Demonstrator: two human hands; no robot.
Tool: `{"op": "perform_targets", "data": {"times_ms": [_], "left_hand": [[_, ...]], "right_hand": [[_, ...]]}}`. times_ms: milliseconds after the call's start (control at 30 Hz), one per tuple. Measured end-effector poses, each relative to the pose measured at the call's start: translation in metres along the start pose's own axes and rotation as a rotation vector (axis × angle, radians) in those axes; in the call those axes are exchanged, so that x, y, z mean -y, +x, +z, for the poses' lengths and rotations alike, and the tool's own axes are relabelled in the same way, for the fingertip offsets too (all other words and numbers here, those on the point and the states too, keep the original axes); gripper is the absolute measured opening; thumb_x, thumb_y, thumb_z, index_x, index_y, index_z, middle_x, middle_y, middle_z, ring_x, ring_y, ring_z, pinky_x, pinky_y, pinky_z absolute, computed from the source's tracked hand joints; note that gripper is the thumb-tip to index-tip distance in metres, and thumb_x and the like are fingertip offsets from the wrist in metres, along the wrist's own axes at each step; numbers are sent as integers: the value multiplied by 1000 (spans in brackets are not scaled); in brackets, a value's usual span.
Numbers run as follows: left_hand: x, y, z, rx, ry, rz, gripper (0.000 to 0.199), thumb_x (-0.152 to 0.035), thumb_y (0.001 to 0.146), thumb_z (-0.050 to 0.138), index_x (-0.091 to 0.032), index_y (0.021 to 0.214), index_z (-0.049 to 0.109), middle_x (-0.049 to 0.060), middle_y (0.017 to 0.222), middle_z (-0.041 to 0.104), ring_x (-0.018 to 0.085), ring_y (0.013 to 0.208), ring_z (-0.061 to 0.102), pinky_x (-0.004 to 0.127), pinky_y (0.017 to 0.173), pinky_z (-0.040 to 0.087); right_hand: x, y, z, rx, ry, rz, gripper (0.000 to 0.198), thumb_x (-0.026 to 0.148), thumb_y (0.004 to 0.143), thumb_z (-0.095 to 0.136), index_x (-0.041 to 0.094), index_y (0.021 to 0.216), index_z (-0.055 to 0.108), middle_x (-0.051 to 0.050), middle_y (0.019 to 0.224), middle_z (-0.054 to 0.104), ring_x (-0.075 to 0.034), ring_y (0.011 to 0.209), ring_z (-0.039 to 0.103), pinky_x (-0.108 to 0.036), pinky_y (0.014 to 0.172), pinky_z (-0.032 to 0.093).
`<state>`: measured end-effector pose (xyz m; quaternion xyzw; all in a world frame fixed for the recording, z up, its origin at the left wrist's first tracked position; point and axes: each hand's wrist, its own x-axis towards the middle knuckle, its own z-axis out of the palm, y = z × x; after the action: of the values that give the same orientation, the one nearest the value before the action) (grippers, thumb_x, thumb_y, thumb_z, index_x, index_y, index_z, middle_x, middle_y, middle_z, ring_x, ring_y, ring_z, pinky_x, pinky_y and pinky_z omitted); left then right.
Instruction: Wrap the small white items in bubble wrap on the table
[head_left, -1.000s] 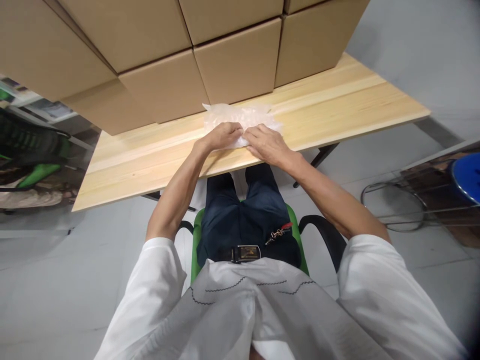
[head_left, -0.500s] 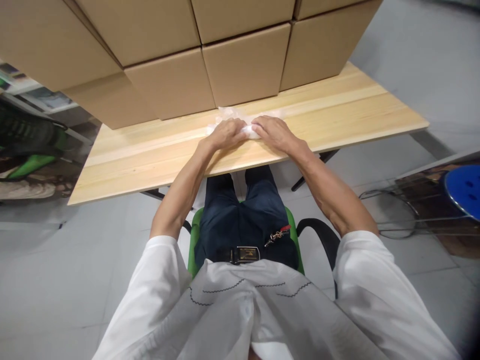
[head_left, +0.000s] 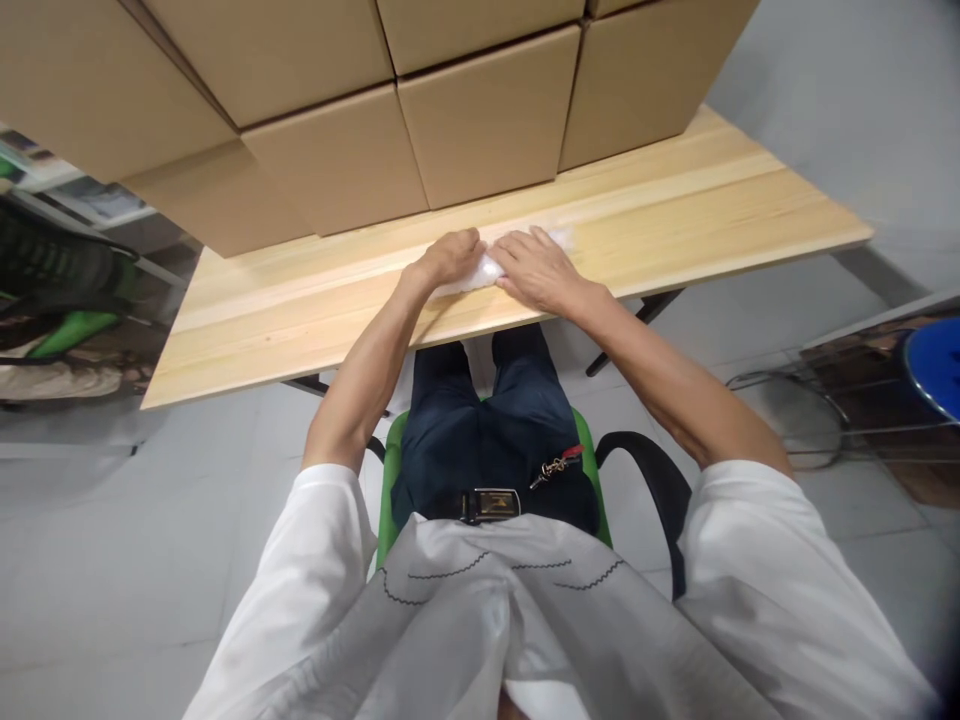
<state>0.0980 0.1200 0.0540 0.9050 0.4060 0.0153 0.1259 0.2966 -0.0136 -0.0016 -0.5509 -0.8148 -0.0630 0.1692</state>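
- In the head view, your plastic wrap (head_left: 492, 270) lies just above the centre of the frame, on the bench (head_left: 232, 320), close to its near edge and well below the row of cardboard boxes (head_left: 487, 130).
- Expect it to be very light and soft: it looks thin, whitish and see-through, creased rather than stiff, so it should give wherever you press and may spring back if you let go.
- It could slide on the smooth wood. Tearing looks a bigger risk than breaking, so spread the pull; whether anything is inside it, you cannot tell from here.
- The best hold is likely at both ends of the bunched strip, thumbs on the near side and fingers over the top, pressing it lightly to the wood.
- Your left hand (head_left: 453, 257) is curled nearly closed on the left part of the wrap, its fingertips turned in and partly hidden.
- Your right hand (head_left: 537, 270) is flatter, its fingers laid together over the right part, with the thumb below and the wrap nipped between; a loose pale edge shows beyond the knuckles.
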Motion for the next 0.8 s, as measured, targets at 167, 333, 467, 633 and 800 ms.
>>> {"op": "perform_targets", "data": {"times_ms": [167, 333, 467, 633, 800], "left_hand": [[20, -24, 12, -272, 37, -10, 47, -47, 128, 52, -18, 152, 82, 26, 138, 92, 47, 147, 82, 62, 130, 62], [27, -90, 34, -509, -28, 139, 49, -62, 130, 51, -29, 152, 80, 23, 152, 85, 48, 156, 74, 69, 135, 56], [17, -110, 56, -398, -21, 152, 46, -50, 131, 47, -24, 150, 80, 25, 154, 84, 45, 155, 75, 65, 135, 59], [18, -78, 61, -257, -101, 162, 52, -45, 123, 65, -17, 167, 69, 28, 173, 78, 46, 166, 72, 65, 143, 59], [14, -65, 59, -283, -230, 128, 91, -72, 119, 79, -14, 184, 52, 38, 198, 55, 54, 187, 54, 72, 147, 52]], "right_hand": [[-6, 16, -4, 75, 94, 62, 56, 52, 128, 63, 18, 169, 78, -24, 167, 84, -46, 156, 70, -63, 136, 49], [-11, 27, -2, 76, 147, 146, 59, 69, 127, 59, 24, 157, 82, -21, 159, 87, -48, 148, 71, -65, 128, 58], [-12, 32, 5, 40, 140, 209, 64, 63, 132, 47, 12, 152, 81, -32, 161, 83, -52, 154, 71, -68, 129, 58], [-11, 33, 10, -1, 145, 254, 65, 63, 134, 41, 13, 146, 80, -34, 156, 84, -52, 149, 74, -68, 125, 61], [-5, 27, 6, -96, 220, 276, 63, 69, 132, 42, 20, 134, 82, -27, 143, 90, -47, 137, 79, -57, 115, 64]]}}
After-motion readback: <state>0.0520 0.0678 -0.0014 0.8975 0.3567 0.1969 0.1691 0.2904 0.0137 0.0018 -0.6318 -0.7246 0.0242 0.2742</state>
